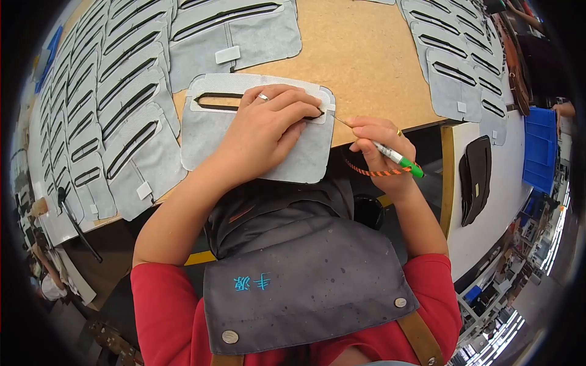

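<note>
Head view: a person sits at a tan wooden bench [378, 67] and works with both hands on one piece.
Grey piece: a flat grey sheet with rounded corners and a thin dark rim [210, 140] lies at the near side of the bench, and its lower right corner pokes out past the edge.
Slot: near the top of the sheet is a long hole with a black border [210, 96], and a pale strip [194, 102] goes around it. Tan shows through the hole.
Left hand: the left hand [265, 122] lies on top of the sheet and hides part of the slot. Its fingers are bent and close side by side, with the tips near the slot's right end. I cannot tell if they pinch anything.
Right hand: the right hand [394, 136] is just beside the sheet's right side. Its fingers pinch a white pen-shaped tool with a green end [397, 158]. A thin tip points at the sheet's right edge; I cannot tell if it touches.
Cord: an orange and black striped cord [372, 173] hangs in a loop by the right hand.
Other sheets: more grey sheets with black slots [143, 171] lie in overlapping rows on the left, and another overlapping group [442, 97] is on the right.
Right side: a dark brown flat piece [475, 183] lies on a white top [506, 165], near a blue plastic bin [540, 146].
Clothes: the person wears a dark grey apron [305, 268] over red sleeves [162, 305].
</note>
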Demonstrator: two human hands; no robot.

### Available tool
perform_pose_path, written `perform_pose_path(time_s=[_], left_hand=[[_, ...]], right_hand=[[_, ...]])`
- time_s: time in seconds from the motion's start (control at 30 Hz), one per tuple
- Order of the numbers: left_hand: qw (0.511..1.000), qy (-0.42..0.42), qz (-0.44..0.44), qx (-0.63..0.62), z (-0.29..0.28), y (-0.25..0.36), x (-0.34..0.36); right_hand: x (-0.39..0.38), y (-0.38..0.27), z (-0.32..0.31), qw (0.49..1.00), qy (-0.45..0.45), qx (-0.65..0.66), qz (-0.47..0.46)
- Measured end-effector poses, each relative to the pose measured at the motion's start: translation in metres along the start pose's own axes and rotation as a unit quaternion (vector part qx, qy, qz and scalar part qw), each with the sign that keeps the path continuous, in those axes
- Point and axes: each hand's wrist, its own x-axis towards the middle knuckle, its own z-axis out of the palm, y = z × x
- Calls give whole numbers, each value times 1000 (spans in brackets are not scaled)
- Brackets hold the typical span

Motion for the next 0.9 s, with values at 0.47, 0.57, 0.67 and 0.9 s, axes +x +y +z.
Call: perform_pose_path(time_s=[0.47,0.57,0.67,0.9], left_hand=[[996,80,13,32,8,5,-7],[994,71,42,69,8,5,-6],[991,63,58,100,7,8,-6],[984,47,84,151,6,10,-9]], right_hand=[[2,-2,4,998,-21,-33,48],[3,-2,4,998,-16,-26,52],[4,-3,4,998,-19,-31,56],[7,-5,2,973,0,80,217]])
